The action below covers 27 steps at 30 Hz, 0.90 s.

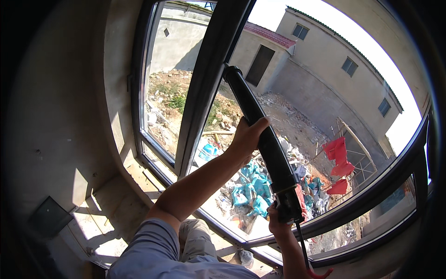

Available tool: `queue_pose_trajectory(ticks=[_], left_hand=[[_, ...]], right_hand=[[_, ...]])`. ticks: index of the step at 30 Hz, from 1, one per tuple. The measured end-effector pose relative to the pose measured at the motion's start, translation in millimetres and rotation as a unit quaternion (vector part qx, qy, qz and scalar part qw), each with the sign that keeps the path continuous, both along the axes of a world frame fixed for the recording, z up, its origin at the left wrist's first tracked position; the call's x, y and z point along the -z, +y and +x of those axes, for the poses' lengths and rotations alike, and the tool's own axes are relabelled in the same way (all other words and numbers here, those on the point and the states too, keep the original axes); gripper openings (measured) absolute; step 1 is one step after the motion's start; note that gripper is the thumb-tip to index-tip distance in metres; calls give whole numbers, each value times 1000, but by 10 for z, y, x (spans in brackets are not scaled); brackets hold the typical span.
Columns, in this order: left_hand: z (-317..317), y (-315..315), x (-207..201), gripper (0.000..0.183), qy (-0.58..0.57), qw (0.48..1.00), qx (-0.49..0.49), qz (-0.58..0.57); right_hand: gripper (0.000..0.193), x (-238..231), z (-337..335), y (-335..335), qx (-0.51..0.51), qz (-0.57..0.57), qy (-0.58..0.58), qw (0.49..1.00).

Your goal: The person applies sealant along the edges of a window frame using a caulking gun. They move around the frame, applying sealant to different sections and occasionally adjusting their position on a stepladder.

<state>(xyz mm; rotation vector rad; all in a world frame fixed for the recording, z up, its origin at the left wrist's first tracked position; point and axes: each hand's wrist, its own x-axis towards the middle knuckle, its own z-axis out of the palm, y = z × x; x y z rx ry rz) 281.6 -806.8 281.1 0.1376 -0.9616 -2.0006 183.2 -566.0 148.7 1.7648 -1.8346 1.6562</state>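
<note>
A long black caulking gun [275, 156] slants across the window opening. Its capped front end and nozzle point up and left, against or very close to the dark upright window frame [204, 88]. Partway along the barrel, my left hand [248, 136] is closed around it, thumb on top. My right hand [278, 223] grips the rear of the gun beside its black handle section, though some of those fingers are hidden. From the back end a thin dark rod runs down to a red hooked end [320, 273].
Dark frame members [353, 237] surround the glass below and to the right. A dusty ledge [144, 181] runs along the left. On the floor lies a dark square panel [50, 216], with a clear plastic bag [246, 258] near my legs. Outside are rubble, blue bags [253, 190] and red cloth [339, 160].
</note>
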Motion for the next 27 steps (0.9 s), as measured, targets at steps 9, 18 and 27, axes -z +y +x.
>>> queue_pose_trajectory(ticks=[9, 18, 27], left_hand=[[107, -35, 636, 39, -79, 997, 25, 3], [102, 19, 1146, 41, -103, 994, 14, 39], [96, 84, 1376, 43, -102, 993, 5, 61]], right_hand=[[47, 485, 68, -63, 39, 29, 101, 994], [55, 1007, 135, -67, 48, 32, 106, 993], [90, 1040, 89, -177, -99, -44, 88, 990]])
